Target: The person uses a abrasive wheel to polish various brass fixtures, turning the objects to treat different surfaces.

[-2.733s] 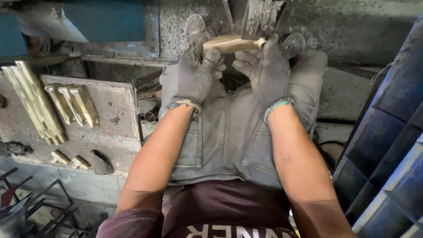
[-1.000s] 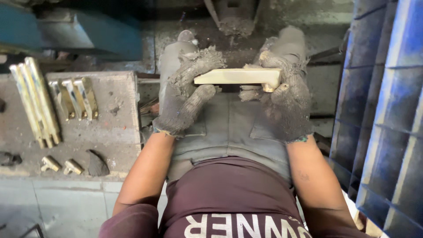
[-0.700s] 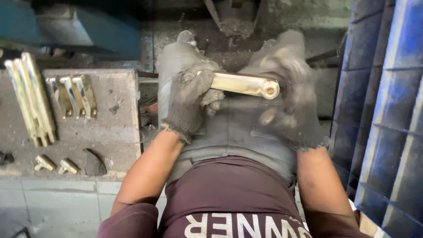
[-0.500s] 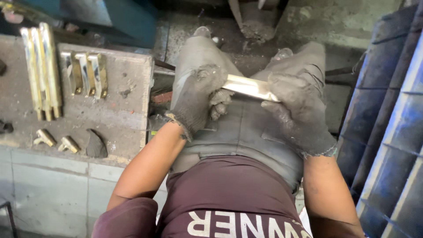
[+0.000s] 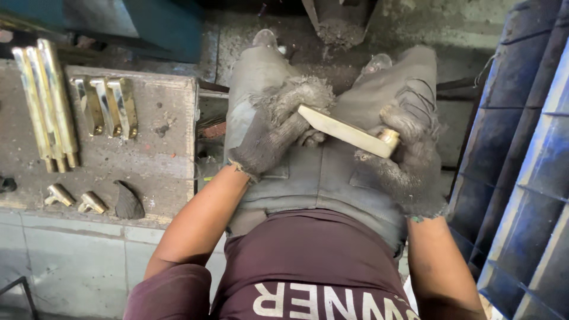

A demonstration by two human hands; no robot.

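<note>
1. A seated worker in frayed grey gloves holds a pale brass bar (image 5: 347, 130) across the lap, above grey work trousers (image 5: 320, 178); the bar slopes down from the left grip to the right.

2. The left hand (image 5: 278, 121) is closed over the bar's flat upper end, fingers curled round it and the thumb side on top.

3. The right hand (image 5: 409, 139) is wrapped round the lower end, where a short round boss (image 5: 389, 138) juts out just beside the gloved fingertips; the span between the two grips is bare.

4. Judged from its look, the bar is solid cast metal: stiff, fairly heavy for its size and smooth enough to slip, so a hold at both ends, as here, should steady it best; the boss gives the right-hand grip a stop.

5. Out past the left grip, on a dusty concrete slab (image 5: 172, 154), lie three long brass rods (image 5: 44, 101), three shorter brass handles (image 5: 106, 104), two small brass fittings (image 5: 74, 198) and a dark curved scrap (image 5: 127, 202), all well apart from the hands.

6. Beyond the right grip stand blue ribbed crates (image 5: 527, 166).
</note>
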